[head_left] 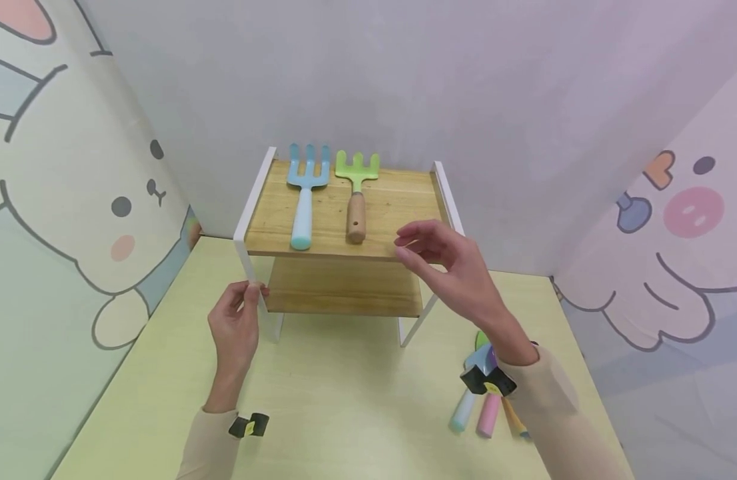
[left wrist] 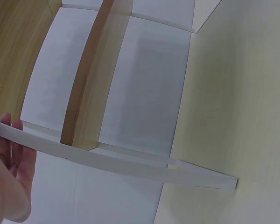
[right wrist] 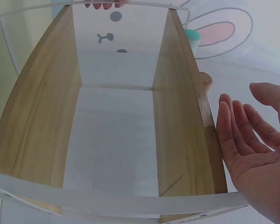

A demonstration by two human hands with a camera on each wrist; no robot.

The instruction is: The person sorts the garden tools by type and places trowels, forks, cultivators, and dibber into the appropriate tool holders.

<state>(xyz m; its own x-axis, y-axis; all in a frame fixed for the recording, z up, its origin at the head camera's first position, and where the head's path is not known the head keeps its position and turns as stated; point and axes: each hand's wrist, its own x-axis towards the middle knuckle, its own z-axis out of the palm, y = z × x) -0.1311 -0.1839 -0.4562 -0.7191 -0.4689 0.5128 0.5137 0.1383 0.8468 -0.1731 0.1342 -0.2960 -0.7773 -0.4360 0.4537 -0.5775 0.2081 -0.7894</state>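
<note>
A two-tier wooden shelf with white side frames stands on the table. My left hand holds its left front post, the fingers wrapped behind it in the left wrist view. On the top board lie a blue hand fork and, to its right, a green hand fork with a wooden handle, tines toward the back. My right hand hovers at the top board's front right corner, thumb apart from loosely bent fingers, nothing between them. In the right wrist view its fingers are beside the board's front edge.
Several garden tools with a pale blue handle, a pink handle and an orange handle lie on the table at right, partly hidden under my right forearm. The lower board sits beneath the top one. Cartoon-printed walls surround the table.
</note>
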